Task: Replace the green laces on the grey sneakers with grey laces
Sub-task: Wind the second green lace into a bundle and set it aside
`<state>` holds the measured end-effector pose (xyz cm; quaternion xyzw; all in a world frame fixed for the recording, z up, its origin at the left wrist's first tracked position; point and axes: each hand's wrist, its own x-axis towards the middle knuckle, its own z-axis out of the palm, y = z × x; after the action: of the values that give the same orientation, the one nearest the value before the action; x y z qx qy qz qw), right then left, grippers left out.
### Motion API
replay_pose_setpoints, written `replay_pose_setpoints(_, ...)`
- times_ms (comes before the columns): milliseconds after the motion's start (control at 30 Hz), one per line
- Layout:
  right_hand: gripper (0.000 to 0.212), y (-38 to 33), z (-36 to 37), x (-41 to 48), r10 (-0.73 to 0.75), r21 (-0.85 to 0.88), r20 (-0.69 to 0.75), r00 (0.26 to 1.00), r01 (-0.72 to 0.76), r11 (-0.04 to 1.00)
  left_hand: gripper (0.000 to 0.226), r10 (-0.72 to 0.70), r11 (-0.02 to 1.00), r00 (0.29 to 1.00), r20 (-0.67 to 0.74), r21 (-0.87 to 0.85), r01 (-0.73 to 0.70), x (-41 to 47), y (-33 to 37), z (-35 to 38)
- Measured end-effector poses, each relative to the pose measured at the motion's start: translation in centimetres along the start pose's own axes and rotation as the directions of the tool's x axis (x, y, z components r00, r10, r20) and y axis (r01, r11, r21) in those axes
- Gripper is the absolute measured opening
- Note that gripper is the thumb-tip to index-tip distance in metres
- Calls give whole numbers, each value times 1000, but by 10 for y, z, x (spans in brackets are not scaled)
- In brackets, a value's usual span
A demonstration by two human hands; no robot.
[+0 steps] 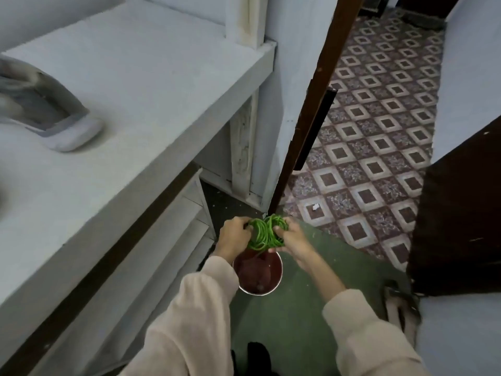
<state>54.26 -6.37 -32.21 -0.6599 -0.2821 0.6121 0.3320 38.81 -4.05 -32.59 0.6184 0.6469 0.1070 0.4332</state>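
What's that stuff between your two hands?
A bunched coil of green laces sits between the left hand and right hand, both gripping it, seen in the head view.

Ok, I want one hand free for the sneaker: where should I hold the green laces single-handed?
Probably round the middle of the green laces, where the loops cross, coming from above. It is a loose bundle: the left hand and right hand each grip only one side, so letting either go may let loops spill toward the red bucket.
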Motion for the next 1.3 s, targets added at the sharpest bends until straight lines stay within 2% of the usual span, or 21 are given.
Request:
replay_pose_setpoints(200,10,122,-8,106,57,-58,-49,997,-60,996,32,-49,999,999,-23,-3,49,74,-91,102)
replay_pose_setpoints(300,12,185,-17,149,139,-159,-60,988,-147,976,39,-156,987,982,105,-12,158,105,-139,148)
replay_pose_setpoints(367,16,219,-29,169,136,-234,-79,988,-151,960,41,-213,973,963,165,-53,224,116,-171,172)
replay_pose_setpoints(467,32,243,-41,170,137,-200,-91,986,-153,968,42,-249,955,949,192,-112,273,115,-211,192)
replay_pose_setpoints(600,42,244,-49,140,221,-139,-117,968,-236,962,48,-271,943,933,237,-129,306,86,-235,193)
replay_pose_setpoints(667,39,225,-46,118,239,-134,-127,963,-255,957,52,-265,934,935,235,-180,309,67,-229,180)
replay_pose_setpoints(800,25,139,-19,63,223,-61,-56,973,-226,972,17,-247,889,946,210,-340,307,19,-154,111)
replay_pose_setpoints(867,21,80,5,31,190,-26,-1,982,-190,982,13,-180,862,959,217,-435,260,-5,-101,57)
replay_pose_setpoints(933,21,15,33,-4,132,3,71,989,-132,991,15,-103,836,984,145,-523,165,-37,-48,-4)
replay_pose_setpoints(1000,11,-48,63,-39,34,44,150,988,-41,998,17,-47,788,999,-17,-615,27,-75,-3,-69)
replay_pose_setpoints(1067,18,-103,96,-72,-56,60,207,977,44,997,21,-2,766,983,-184,-632,-116,-113,26,-125)
replay_pose_setpoints(1133,17,-148,131,-105,-148,40,278,949,143,989,22,44,773,937,-345,-582,-251,-149,40,-174)
replay_pose_setpoints(1200,15,-186,164,-129,-248,21,318,915,255,967,25,59,791,843,-535,-489,-367,-179,43,-220)
replay_pose_setpoints(1300,15,-225,209,-146,-411,-71,333,849,457,886,22,25,859,617,-786,-299,-415,-211,22,-279)
